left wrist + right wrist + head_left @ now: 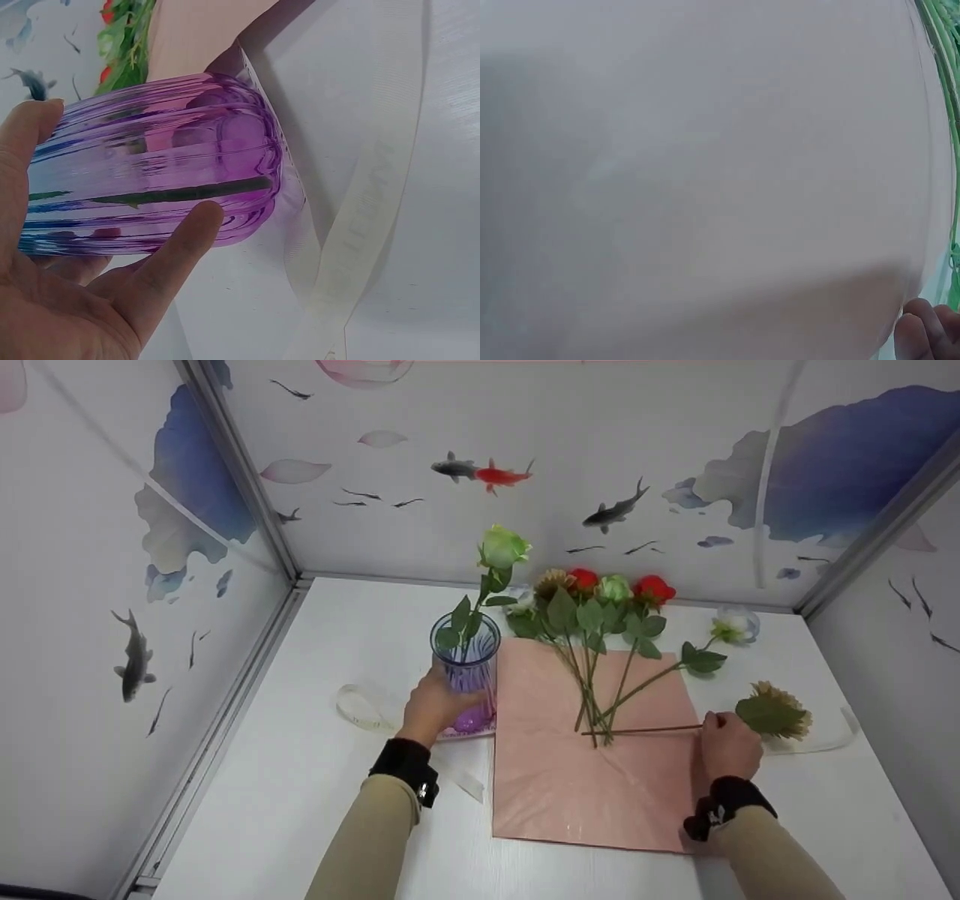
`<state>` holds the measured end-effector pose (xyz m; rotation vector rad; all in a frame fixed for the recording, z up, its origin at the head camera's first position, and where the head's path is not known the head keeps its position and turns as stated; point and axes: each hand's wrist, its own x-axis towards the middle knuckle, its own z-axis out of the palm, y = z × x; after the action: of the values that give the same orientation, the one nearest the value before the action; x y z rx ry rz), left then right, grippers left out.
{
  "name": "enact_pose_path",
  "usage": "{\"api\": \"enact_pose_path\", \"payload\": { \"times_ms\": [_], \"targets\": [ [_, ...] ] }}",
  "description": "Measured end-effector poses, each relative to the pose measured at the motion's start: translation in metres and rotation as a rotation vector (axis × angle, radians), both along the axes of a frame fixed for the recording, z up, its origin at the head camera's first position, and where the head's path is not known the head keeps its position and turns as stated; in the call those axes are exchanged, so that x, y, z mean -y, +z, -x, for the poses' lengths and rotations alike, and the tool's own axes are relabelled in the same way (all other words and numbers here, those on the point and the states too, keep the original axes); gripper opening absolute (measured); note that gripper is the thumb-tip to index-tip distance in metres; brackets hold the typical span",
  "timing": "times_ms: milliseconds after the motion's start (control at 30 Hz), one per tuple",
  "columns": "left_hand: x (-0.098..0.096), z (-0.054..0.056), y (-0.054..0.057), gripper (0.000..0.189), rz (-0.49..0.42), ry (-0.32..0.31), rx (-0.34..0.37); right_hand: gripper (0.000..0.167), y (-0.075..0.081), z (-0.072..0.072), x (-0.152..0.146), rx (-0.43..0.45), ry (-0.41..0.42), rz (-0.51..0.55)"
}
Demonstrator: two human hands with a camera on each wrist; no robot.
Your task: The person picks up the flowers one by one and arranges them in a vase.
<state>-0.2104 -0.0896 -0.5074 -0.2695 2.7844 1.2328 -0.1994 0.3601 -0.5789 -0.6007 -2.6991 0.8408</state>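
My left hand (435, 706) grips the ribbed glass vase (471, 679), its thumb and fingers around the lower part. The vase is blue at the rim and purple at the base, upright on the table. One pale green rose (503, 547) stands in it; its stem (187, 193) shows through the glass in the left wrist view. At right, my right hand (731, 746) pinches the stem of a yellow-brown flower (776, 712), whose head faces right. That stem (652, 730) lies across the pink wrapping paper (555, 787). Only some fingertips (915, 334) appear in the right wrist view.
Several flowers lie with crossed stems on the paper, including a red rose (654, 589) and a white flower (735, 626). A cream ribbon (371, 202) lies left of and in front of the vase. Printed panels (525, 405) enclose the white table (292, 802) on three sides.
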Motion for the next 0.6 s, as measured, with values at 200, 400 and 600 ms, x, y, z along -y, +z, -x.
{"api": "enact_pose_path", "payload": {
  "times_ms": [200, 400, 600],
  "targets": [
    [0.0009, -0.0003, -0.0009, 0.096, 0.005, 0.000, -0.007, 0.046, -0.0016, 0.0006, 0.0015, 0.004, -0.089, 0.102],
    [0.0010, -0.0008, -0.0005, 0.096, -0.008, 0.008, -0.007, 0.038, -0.0011, -0.0020, 0.0046, -0.007, -0.119, 0.143],
    [0.0016, -0.0028, 0.0014, 0.090, -0.035, 0.001, -0.032, 0.029, -0.0049, -0.0041, 0.0041, -0.036, -0.186, 0.199]
  ]
}}
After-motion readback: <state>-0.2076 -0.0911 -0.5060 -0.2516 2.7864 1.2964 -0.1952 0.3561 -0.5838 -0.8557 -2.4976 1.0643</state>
